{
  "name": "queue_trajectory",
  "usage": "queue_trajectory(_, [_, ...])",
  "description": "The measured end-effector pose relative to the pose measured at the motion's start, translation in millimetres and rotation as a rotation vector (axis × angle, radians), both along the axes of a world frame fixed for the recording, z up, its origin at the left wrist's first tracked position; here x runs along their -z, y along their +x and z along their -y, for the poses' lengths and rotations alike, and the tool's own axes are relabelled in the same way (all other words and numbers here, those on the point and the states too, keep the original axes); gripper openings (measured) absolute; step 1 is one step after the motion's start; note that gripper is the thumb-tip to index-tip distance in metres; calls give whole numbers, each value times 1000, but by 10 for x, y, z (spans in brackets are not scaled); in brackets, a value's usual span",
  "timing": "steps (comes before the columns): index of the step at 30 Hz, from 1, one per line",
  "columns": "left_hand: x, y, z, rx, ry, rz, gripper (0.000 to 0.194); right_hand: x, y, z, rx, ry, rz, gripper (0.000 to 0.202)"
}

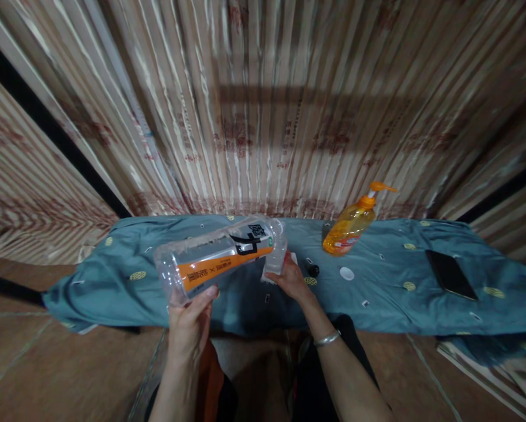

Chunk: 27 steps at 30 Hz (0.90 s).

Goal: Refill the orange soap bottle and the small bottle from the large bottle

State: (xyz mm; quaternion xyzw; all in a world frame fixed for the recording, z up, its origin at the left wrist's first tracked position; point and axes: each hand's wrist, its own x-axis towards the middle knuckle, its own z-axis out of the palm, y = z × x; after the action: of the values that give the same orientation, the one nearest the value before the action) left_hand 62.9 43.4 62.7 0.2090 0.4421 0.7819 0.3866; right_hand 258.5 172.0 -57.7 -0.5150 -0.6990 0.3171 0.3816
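Note:
A large clear plastic bottle point(214, 258) with an orange, grey and black label is tilted almost on its side above the cloth. My left hand point(191, 319) is closed round its base end, thumb on the label. At the other end, the bottle's neck meets a small clear container point(277, 252), which my right hand point(291, 278) grips low down. Under that container a white piece point(269, 275) partly shows on the cloth. Whether liquid is flowing between the two cannot be made out.
A pump bottle of orange liquid point(348, 228) stands right of my hands on the blue-green cloth point(245, 313). Near it lie a small black object point(313, 270) and a white disc point(346, 274). A dark flat phone-like object point(451, 274) lies farther right. Striped curtain point(263, 117) hangs behind.

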Motion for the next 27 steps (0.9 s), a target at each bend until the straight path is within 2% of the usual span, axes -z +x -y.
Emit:
queue_trajectory(3, [-19,13,1,-4,0,1,74,-6,-2,4,-2,1,0,84])
queue_trajectory(8, [-9,17,3,-23,-8,19,61,-5,-6,11,3,-2,-5,81])
queue_trajectory(17, [12,6,4,-9,-15,18,73,60,3,-6,10,13,3,80])
queue_trajectory(27, [-20,28,8,-19,-1,50,61,10,9,13,5,-10,-30,81])
